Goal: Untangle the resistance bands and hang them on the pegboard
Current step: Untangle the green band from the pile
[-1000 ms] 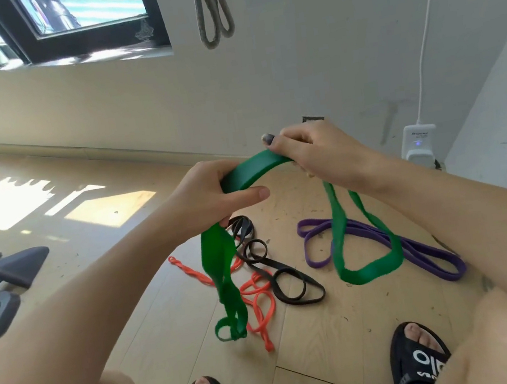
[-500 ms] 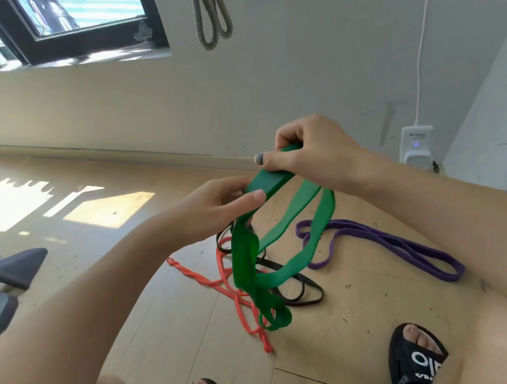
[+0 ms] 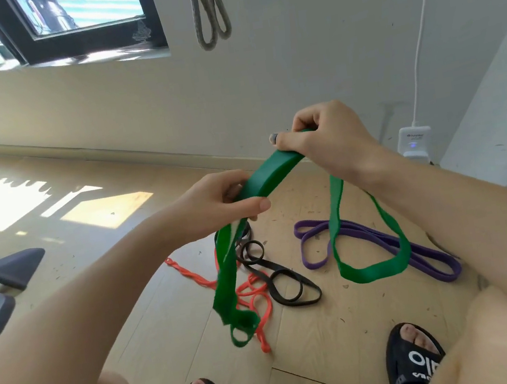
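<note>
Green band (image 3: 271, 174) gripped by both hands — loops hang above floor (image 3: 175, 297).

The right hand (image 3: 327, 139) now sits higher and farther from the left hand (image 3: 215, 207) than half a second ago. The green band (image 3: 271, 174) between them stretches out, its two hanging loops swung apart again.

I see left hand (image 3: 214, 203) and right hand (image 3: 326, 139) gripping green band (image 3: 271, 174), both loops hanging, orange band (image 3: 253, 289), black band (image 3: 277, 276), purple band (image 3: 382, 238) on floor (image 3: 170, 301).
</note>
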